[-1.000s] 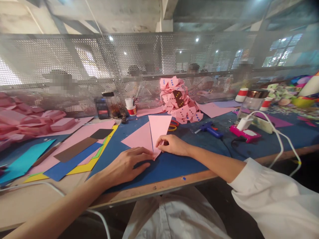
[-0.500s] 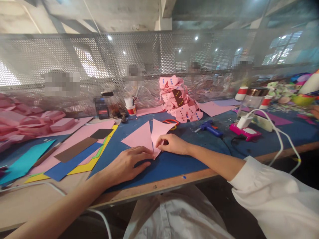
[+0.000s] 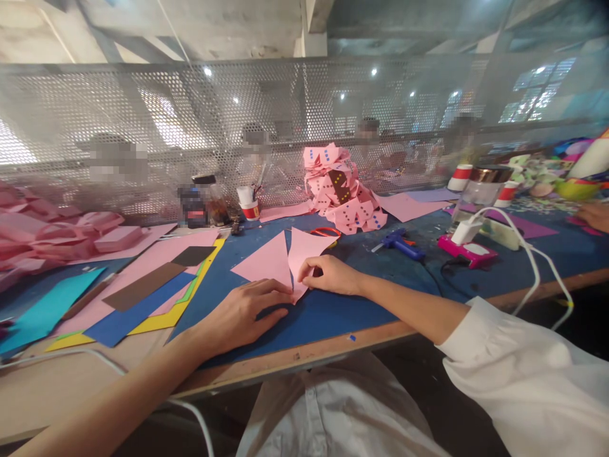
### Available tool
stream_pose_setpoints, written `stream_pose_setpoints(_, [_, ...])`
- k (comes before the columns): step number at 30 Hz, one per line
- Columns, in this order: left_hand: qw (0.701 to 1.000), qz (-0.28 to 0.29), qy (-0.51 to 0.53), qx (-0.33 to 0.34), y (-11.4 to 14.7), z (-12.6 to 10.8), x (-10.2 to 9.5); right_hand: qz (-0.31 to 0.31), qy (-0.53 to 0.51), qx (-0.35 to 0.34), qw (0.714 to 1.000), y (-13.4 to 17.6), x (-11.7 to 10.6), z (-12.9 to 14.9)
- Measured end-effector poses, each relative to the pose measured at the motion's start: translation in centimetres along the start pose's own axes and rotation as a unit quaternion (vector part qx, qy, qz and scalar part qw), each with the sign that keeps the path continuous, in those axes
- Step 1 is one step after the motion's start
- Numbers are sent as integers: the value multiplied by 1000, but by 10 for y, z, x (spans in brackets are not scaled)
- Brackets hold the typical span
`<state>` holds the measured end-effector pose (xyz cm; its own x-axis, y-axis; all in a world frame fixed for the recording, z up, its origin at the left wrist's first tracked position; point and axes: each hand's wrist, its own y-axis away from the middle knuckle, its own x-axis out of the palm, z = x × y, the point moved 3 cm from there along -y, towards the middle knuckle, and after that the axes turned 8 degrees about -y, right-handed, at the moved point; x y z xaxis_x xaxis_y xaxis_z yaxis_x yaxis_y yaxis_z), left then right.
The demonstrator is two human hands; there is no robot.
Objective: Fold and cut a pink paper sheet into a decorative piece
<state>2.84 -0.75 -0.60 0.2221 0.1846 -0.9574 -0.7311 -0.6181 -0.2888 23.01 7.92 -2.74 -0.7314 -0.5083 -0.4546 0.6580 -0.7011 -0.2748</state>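
With the raised flap now folding down, the left hand [image 3: 242,312] is lying open, pressing the pink paper [image 3: 271,261] on the counter [image 3: 333,314] while the right hand [image 3: 330,274] is pinching its fold.

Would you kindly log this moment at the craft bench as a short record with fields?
left hand: flat on the pink paper, fingertips at its lower point
right hand: pinching the paper's folded right flap
surface: blue mat
behind paper: stack of pink dotted pieces, orange scissors
right of paper: blue glue gun
left: coloured sheets
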Motion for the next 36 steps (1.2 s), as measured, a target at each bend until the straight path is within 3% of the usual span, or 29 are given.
stream_pose_setpoints(36, [1000,13,-3,-12,-1,-5,0,-13,39,4,999,0,1,2])
